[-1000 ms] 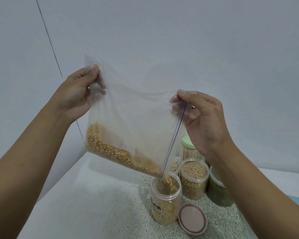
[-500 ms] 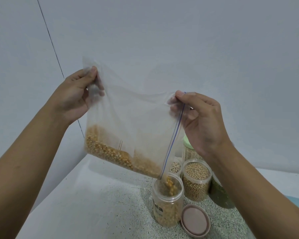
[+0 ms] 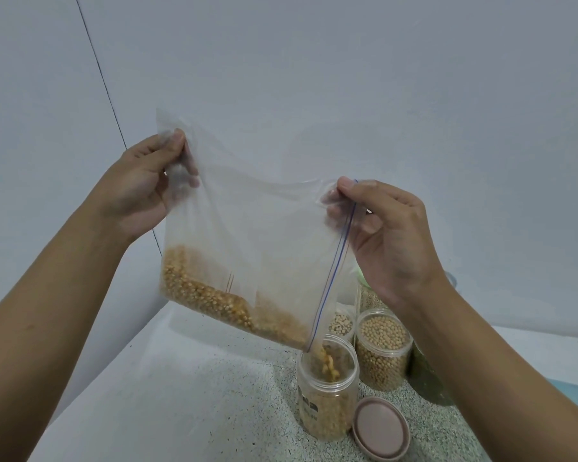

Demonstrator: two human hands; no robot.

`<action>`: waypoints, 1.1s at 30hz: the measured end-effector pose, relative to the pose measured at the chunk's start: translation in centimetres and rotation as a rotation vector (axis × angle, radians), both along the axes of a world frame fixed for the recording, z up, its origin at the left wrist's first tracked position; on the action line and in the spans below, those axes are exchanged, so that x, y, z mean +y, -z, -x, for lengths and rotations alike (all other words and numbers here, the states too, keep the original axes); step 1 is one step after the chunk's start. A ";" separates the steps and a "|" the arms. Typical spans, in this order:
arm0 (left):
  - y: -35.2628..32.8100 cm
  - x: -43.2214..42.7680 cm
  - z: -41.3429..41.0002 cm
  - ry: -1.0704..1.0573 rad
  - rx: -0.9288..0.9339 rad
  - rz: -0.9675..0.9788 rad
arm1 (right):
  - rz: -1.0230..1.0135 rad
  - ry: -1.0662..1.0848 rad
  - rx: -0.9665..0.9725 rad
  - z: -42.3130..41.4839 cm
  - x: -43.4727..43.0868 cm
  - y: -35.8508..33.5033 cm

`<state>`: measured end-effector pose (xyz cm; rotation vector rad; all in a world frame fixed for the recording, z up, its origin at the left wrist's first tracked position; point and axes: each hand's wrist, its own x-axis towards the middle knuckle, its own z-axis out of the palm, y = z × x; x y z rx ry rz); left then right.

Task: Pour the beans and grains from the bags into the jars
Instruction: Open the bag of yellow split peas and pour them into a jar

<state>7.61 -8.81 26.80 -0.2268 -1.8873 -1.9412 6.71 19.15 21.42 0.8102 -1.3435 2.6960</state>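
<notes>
Clear zip bag (image 3: 247,235) held up tilted, blue-lined mouth corner down over open clear jar (image 3: 327,391), yellow kernels (image 3: 207,295) along its low edge spilling in; jar upright on speckled counter (image 3: 197,401), partly filled.

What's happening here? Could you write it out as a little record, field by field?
left hand: pinches the bag by its raised corner
right hand: pinches the bag at its zip edge
bag: clear, tilted, low corner over the open jar
kernels: yellow, spilling into the open jar
open jar: upright on the speckled counter, partly filled
pink lid: lying beside the open jar
behind: jar of pale beans
</notes>
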 end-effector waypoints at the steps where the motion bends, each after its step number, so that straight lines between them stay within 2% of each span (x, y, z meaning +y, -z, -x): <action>1: 0.0 -0.1 0.0 0.000 0.001 -0.002 | -0.001 -0.001 -0.001 0.0 0.0 0.0; 33: -0.2 -0.1 0.2 -0.009 -0.011 0.001 | -0.001 -0.007 -0.003 -0.4 0.1 0.0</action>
